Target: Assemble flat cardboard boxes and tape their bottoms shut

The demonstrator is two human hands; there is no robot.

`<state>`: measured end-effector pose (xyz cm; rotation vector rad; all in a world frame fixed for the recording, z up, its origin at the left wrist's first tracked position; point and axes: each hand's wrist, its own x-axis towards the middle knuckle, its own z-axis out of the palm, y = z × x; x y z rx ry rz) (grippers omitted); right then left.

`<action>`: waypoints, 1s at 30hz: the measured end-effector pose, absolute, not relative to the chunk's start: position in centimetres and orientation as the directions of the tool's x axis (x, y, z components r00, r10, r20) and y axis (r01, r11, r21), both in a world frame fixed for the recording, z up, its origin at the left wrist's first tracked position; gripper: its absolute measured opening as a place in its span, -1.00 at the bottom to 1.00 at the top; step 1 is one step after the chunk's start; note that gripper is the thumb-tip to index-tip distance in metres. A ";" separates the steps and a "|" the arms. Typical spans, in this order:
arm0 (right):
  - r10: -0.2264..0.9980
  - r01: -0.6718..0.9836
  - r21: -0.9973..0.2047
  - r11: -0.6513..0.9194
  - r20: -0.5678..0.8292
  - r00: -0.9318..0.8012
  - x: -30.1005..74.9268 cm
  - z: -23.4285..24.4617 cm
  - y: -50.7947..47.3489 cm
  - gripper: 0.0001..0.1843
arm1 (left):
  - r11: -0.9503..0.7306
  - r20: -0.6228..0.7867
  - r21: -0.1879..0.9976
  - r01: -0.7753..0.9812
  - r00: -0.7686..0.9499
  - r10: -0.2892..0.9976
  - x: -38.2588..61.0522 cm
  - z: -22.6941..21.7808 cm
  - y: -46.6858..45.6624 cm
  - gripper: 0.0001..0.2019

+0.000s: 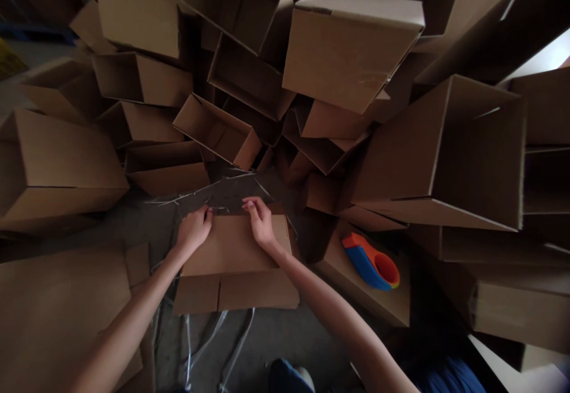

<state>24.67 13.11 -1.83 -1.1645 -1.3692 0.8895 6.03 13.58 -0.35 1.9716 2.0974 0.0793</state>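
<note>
A brown cardboard box, partly flattened, lies on the floor in front of me, with a creased flap on its near side. My left hand is closed over its far left corner, the thumb lying along the edge. At the far edge, toward the right, my right hand is curled with thumb and forefinger close together. Whatever lies between those fingertips is too small or hidden to make out. Both wrists reach across the cardboard.
Open cardboard boxes are heaped ahead and on both sides. An orange-and-blue ring-shaped object rests on a closed carton at right. Flat cardboard lies at left. Pale plastic strips trail over the floor near a shoe.
</note>
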 end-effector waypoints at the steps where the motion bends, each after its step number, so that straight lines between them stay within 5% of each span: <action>1: 0.965 0.112 -0.965 0.237 0.247 0.087 24.8 -1.9 13.1 -0.65 | 0.078 -0.149 0.222 0.972 -0.045 0.988 6.0 -0.4 13.6 -0.58; 7: 0.974 0.006 -0.978 0.208 0.208 0.087 25.0 -1.7 13.2 -0.64 | 0.086 -0.142 0.277 0.957 -0.048 0.989 5.8 -0.6 13.6 -0.58; 14: 0.981 -0.012 -0.982 0.187 0.186 0.056 25.1 -1.8 13.5 -0.63 | -0.001 -0.014 0.615 0.788 0.012 1.000 4.7 -2.0 13.9 -0.57; 25: 0.971 0.093 -0.968 0.233 0.237 0.029 24.7 -1.5 13.1 -0.61 | 0.042 -0.046 0.649 0.759 -0.016 0.999 4.9 -1.8 13.8 -0.62; 30: 0.969 0.133 -0.961 0.243 0.246 0.000 24.6 -1.3 12.8 -0.58 | 0.032 0.021 0.918 0.394 -0.129 0.991 4.0 -3.1 14.4 -0.64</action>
